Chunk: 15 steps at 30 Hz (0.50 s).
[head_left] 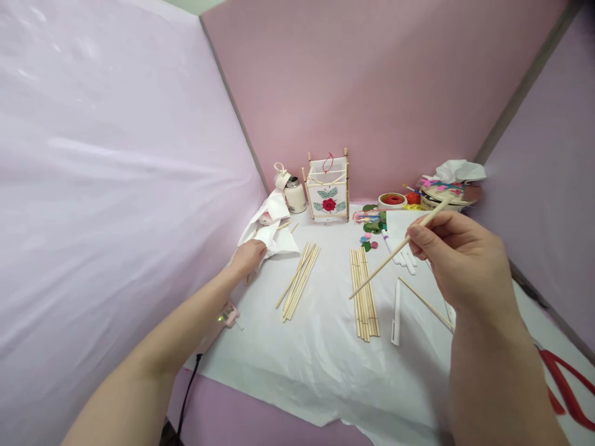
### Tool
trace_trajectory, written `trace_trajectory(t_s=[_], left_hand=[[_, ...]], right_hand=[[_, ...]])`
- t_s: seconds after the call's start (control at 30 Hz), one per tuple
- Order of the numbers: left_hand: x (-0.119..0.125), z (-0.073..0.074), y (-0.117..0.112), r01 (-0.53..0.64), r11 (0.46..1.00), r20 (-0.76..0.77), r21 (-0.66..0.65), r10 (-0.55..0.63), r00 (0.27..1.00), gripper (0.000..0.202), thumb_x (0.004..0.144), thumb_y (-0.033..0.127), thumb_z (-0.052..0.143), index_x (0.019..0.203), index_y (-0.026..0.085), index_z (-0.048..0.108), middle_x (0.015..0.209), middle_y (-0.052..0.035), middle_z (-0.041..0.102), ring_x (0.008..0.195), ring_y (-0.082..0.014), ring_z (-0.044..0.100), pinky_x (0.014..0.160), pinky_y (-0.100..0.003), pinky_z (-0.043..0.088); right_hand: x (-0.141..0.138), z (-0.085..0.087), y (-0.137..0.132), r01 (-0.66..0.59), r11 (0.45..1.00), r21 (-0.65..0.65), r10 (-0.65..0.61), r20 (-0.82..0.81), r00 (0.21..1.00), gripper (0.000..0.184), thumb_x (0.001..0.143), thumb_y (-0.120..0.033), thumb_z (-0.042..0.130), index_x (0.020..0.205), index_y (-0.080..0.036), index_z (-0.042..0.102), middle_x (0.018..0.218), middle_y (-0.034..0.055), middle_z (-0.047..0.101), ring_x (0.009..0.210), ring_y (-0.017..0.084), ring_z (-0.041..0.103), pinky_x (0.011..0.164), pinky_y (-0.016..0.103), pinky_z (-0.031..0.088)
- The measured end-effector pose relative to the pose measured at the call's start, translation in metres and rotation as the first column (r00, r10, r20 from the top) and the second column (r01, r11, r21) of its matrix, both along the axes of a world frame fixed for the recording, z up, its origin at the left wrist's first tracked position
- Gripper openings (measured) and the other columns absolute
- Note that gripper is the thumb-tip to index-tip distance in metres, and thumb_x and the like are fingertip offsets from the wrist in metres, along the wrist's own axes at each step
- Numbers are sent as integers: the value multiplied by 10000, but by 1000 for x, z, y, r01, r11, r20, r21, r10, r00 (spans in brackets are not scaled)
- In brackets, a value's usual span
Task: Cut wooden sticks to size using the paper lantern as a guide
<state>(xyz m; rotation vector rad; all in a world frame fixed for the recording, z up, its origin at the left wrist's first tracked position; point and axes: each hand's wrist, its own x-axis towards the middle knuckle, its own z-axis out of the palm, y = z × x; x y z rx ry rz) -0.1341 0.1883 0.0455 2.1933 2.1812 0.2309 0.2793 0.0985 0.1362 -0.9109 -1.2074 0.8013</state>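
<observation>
My right hand [460,266] is raised over the right side of the table, thumb and fingers pinched on a thin wooden stick [385,265]. The stick slants down to the left, its low end in front of a flat row of wooden sticks [365,310] bound with dark thread. At the left, my left hand [251,257] curls down at crumpled white paper [279,240]; its fingertips are hidden, and what they grip does not show. Between the hands lies a loose group of wooden sticks [301,285].
A square lantern [328,192] with a red rose stands at the back beside a cream bottle [295,197]. A pink glue gun [229,314] lies front left. At right are a white pen [396,316], another stick [425,302], markers [408,260] and red-handled scissors [564,384].
</observation>
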Motion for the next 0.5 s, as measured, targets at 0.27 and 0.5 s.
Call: trace_trajectory(t_s=[0.27,0.5], left_hand=[[-29,15,26,-355,911,334,211,274,902,392,942,294,285,1052,119,617,958,-80,674,840,-199,616,670,-261,477],[-36,36,45,-499,820,500,282,318,805,349,943,373,502,1202,141,530,1145,-90,585,939,-189,603,786,-360,526]], right_hand=[[-2,2,-1,5,1000,-24,-4,10,1000,106,785,-280,713,761,-206,641,647,-11,538,586,105,468,520,266,371],[-2,3,-1,23,999,-23,-20,110,994,109,806,-283,687,746,-213,629,644,-13,534,600,116,484,515,253,394]])
